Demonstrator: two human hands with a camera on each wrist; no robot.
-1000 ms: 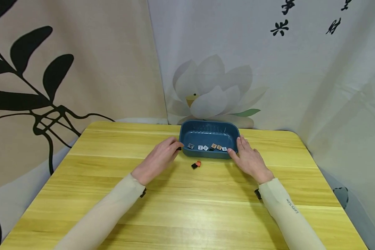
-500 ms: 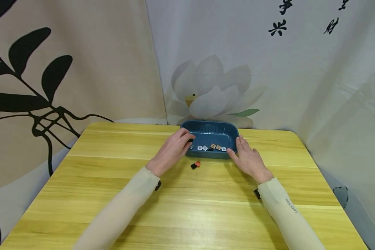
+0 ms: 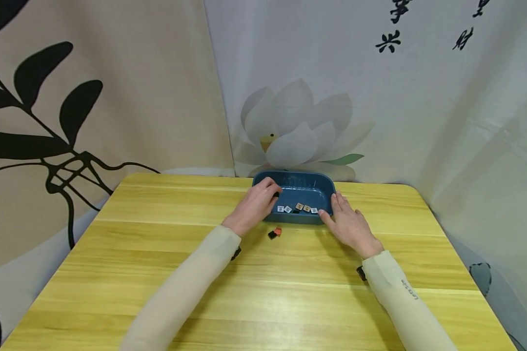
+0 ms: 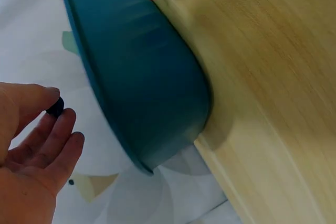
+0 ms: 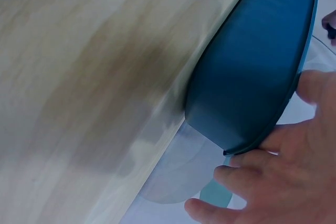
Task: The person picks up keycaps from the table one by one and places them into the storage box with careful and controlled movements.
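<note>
In the head view, my left hand (image 3: 255,202) is over the left part of a dark blue plastic basin (image 3: 293,218), pinching a small black block (image 4: 56,107) between thumb and fingertips. The block hangs above the rim in the left wrist view. My right hand (image 3: 350,227) rests against the basin's right end with straight, spread fingers, its thumb touching the front rim. Inside the basin lie several small square pieces, among them a white one (image 3: 280,208) and a tan one (image 3: 299,206). The left hand covers part of the basin's inside.
On the table (image 3: 290,292), just before the basin, a black piece (image 3: 272,235) lies touching an orange-red piece (image 3: 278,231). The basin stands near the table's back edge. Behind it hangs a printed curtain (image 3: 167,87) with a lotus, leaves and characters.
My left hand has moved right, from the basin's left edge to over its inside, still pinching the black block. The right hand has stayed at the right end.
</note>
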